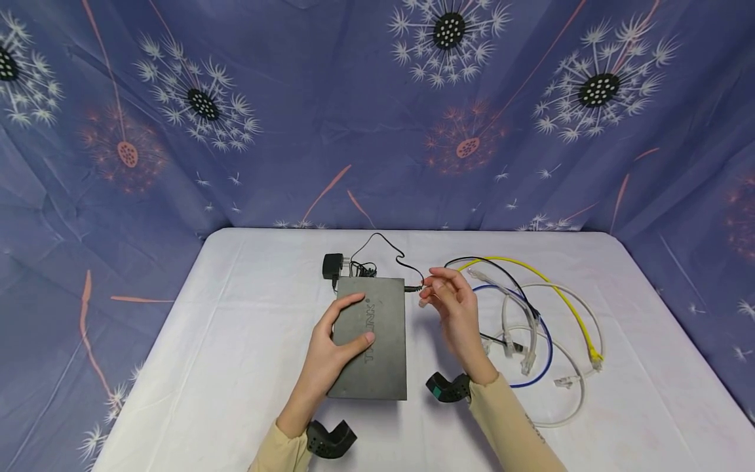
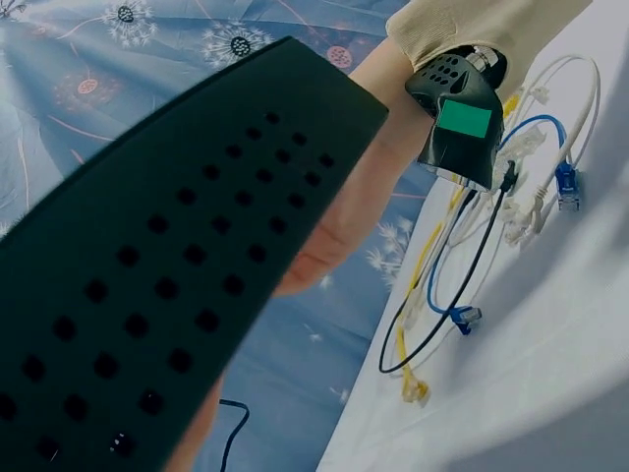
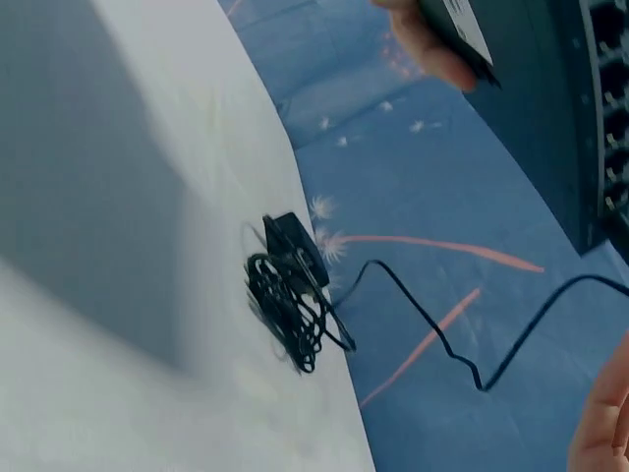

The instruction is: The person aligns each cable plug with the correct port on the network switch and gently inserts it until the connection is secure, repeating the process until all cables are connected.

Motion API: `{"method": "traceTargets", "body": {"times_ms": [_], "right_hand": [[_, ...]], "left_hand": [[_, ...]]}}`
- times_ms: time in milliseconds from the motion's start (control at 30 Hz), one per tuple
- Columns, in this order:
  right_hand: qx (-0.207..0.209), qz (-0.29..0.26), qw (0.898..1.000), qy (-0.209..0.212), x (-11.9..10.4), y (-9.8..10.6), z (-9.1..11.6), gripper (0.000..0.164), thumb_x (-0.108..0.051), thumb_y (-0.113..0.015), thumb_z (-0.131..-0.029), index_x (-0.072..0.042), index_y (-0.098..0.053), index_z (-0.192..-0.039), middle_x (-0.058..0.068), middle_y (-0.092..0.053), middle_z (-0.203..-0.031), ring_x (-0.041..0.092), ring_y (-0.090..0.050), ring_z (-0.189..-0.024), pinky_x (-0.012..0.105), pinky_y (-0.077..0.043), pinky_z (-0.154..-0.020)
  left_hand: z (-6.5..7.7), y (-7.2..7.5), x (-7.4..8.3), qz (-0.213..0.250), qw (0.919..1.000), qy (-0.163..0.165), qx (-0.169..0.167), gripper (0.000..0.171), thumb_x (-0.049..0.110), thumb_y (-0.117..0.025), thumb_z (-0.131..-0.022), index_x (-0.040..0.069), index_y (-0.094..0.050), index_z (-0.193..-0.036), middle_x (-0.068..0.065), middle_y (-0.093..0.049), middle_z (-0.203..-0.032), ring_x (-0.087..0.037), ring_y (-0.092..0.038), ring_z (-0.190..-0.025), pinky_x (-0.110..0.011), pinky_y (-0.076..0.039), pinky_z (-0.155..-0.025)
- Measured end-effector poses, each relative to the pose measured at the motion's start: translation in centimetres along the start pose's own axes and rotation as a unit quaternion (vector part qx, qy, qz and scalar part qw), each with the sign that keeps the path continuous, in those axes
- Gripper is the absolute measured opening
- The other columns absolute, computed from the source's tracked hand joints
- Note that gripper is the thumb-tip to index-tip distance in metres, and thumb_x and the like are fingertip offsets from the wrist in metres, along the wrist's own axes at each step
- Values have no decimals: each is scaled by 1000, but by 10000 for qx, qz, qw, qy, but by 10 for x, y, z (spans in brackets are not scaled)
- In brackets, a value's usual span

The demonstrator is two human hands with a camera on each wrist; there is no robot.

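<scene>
1. Blue dandelion-print cloth (image 1: 330, 118) hangs behind a table (image 1: 224, 341) covered in white.
2. At left, a tan sleeve (image 1: 283, 452) ends at a black wrist mount (image 1: 331, 440); beyond it the left hand (image 1: 328, 347) grips the box by its left side, thumb laid over the top face.
3. An adapter (image 1: 332, 265) lies past the far end of the box, prongs pointing right, with its cord (image 3: 285, 310) coiled against it.
4. Centre: the dark grey box (image 1: 386, 341), lettered on top, is held above the table, its row of ports showing in the right wrist view.
5. A black plug (image 1: 413, 289) on the cord meets the box's right edge, near the far corner; how deep it sits cannot be told.
6. The right hand (image 1: 457, 314) has bent fingers right at the plug's tail; whether they pinch it cannot be told.
7. At right lie loosely looped cables: black (image 1: 533, 310), pale (image 1: 529, 360), blue (image 2: 567, 185) and yellow (image 1: 594, 354).
</scene>
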State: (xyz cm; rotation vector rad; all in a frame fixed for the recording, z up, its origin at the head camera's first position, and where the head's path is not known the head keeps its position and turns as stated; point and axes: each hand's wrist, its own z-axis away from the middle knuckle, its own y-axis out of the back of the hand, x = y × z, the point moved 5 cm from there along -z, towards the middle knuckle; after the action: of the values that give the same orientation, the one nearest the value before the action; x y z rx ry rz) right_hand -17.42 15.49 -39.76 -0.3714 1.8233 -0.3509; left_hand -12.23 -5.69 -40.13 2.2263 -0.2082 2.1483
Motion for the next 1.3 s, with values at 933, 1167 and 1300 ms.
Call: {"method": "traceTargets", "body": {"times_ms": [933,1167,1300], "right_hand": [[840,990,9908,-379,-8,71,11,20,3,-53,-95,13,-52,-113,7,-65,-91,18,-61,-78,28,-51,-70],[859,993,9901,-504,-7,89,22,16,5,-51,-95,10,-54,-110,6,-65,-89,17,-62,-77,26,-51,-70],[799,1017,9904,-481,-10,101,27,16,7,-50,-95,11,-55,-110,5,-67,-88,16,-63,-77,27,-52,-70]], "left_hand": [[2,0,-5,64,9999,99,-24,56,13,-77,-80,30,-57,-130,0,-47,-135,-28,-51,-106,-44,-44,-82],[3,0,-7,44,10000,69,-37,56,11,-77,-80,29,-57,-130,0,-48,-134,-28,-51,-105,-44,-43,-84],[2,0,-7,25,10000,33,-42,56,11,-77,-80,29,-57,-130,-1,-49,-132,-27,-51,-105,-44,-42,-85]]}}
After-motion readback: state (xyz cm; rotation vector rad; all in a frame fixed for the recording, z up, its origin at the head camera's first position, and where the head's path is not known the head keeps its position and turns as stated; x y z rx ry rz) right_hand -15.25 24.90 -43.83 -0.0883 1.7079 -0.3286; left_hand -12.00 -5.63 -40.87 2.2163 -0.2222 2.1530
